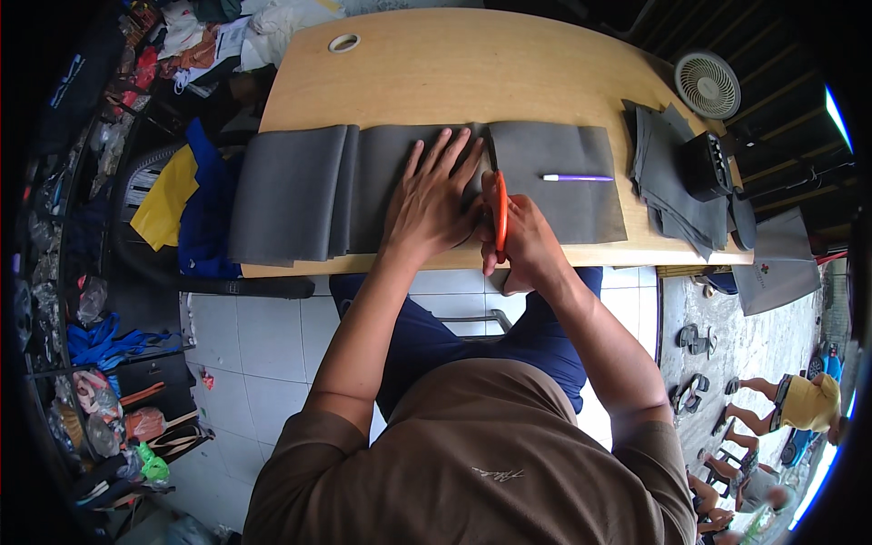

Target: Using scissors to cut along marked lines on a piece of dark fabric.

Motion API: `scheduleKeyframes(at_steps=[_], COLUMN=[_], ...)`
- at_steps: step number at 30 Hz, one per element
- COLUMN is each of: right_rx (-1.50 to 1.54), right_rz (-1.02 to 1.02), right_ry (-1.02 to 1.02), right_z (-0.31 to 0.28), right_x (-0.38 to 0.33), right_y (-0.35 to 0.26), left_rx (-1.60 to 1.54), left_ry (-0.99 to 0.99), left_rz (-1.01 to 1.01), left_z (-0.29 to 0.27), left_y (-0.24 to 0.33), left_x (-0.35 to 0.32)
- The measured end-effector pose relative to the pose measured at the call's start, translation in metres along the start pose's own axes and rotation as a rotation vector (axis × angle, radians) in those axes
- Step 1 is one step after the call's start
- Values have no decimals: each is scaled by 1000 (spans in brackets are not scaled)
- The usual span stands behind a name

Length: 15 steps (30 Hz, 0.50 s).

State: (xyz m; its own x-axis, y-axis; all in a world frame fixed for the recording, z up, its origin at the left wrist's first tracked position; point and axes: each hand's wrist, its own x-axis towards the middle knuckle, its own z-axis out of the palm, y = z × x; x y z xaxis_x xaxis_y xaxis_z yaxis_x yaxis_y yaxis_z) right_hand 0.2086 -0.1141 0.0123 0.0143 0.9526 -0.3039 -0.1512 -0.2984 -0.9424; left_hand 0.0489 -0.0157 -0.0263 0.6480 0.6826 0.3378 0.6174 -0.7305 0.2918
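Note:
A long strip of dark grey fabric (295, 195) lies across the near part of the wooden table, folded over in layers toward its left end. My left hand (433, 198) rests flat on it, fingers spread, pressing it down. Just to the right, my right hand (527, 232) grips orange-handled scissors (501, 218). Their blades point away from me, along a slit or edge in the fabric; the blade tips are hard to make out. On the fabric's right part lies a purple pen (581, 178) with a white end.
A stack of dark fabric pieces (668, 173) sits at the table's right, with a black box-like holder (707, 166) on it. A tape roll (344, 43) lies far left on the table (472, 68). A round fan (707, 85) stands at the right edge. Cluttered shelves (136, 354) line the left.

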Motion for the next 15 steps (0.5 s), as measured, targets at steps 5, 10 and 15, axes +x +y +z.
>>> scheduleKeyframes(at_steps=[5,10,15], right_rx=[-9,31,20], right_rz=[26,56,60], right_ry=[14,16,-5], right_z=[0,-7,-11], right_x=[1,9,13], right_y=[-4,-5,-5], left_rx=[-6,-36,-19], left_ry=[10,32,34], left_rz=[-3,21,34], left_z=[0,0,-1], left_y=[0,1,-1], left_x=[0,0,-1])
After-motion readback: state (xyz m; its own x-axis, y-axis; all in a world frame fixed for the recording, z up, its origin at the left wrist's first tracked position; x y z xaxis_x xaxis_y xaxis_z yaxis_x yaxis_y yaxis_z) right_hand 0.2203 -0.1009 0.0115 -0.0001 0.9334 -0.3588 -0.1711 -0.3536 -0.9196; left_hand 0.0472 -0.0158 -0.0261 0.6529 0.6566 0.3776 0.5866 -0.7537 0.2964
